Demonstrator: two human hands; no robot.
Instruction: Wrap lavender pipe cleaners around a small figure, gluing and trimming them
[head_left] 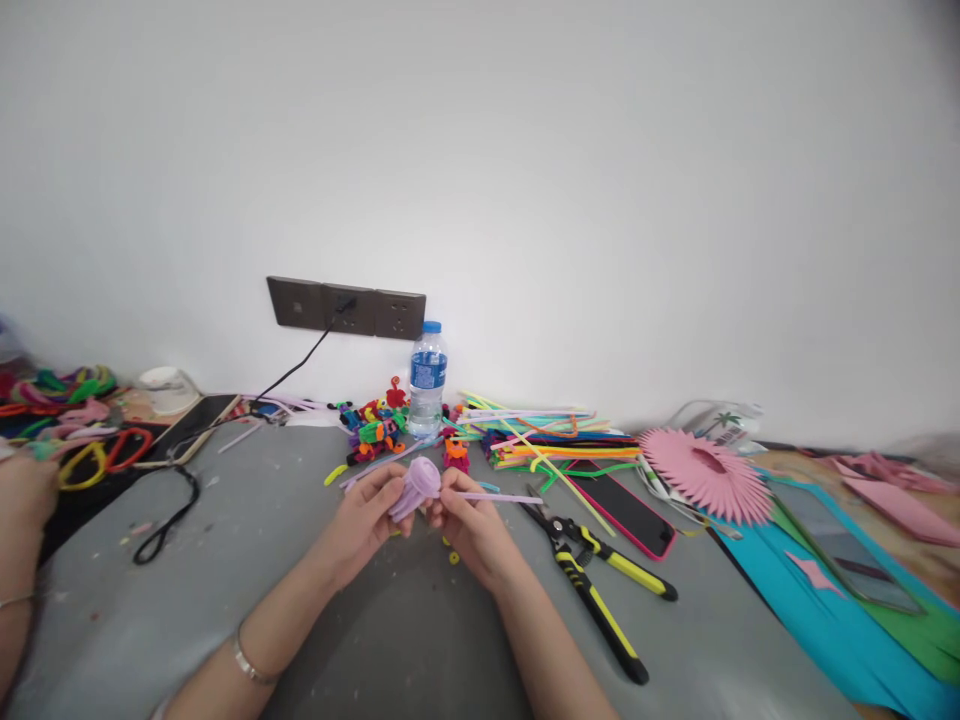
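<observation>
Between my two hands is a lilac pipe cleaner shape (422, 478), wound into a round coil at its top with strands bunched below. My left hand (373, 512) has its thumb and fingers closed around the bunched side. At the coil's right edge my right hand (466, 515) pinches a lilac pipe cleaner (504, 497), whose straight free end sticks out to the right. Fingers hide part of the lower strands. Just right of my right hand lie yellow and black pliers (574, 550), their handles spread apart.
Behind my hands stand a water bottle (427, 382) and small colourful pipe cleaner figures (379, 428). A pile of pipe cleaners (547, 432), a phone (626, 512) and a pink paper ring (675, 480) lie to the right. Another person's hand (26, 500) is at far left, near scissors (127, 450).
</observation>
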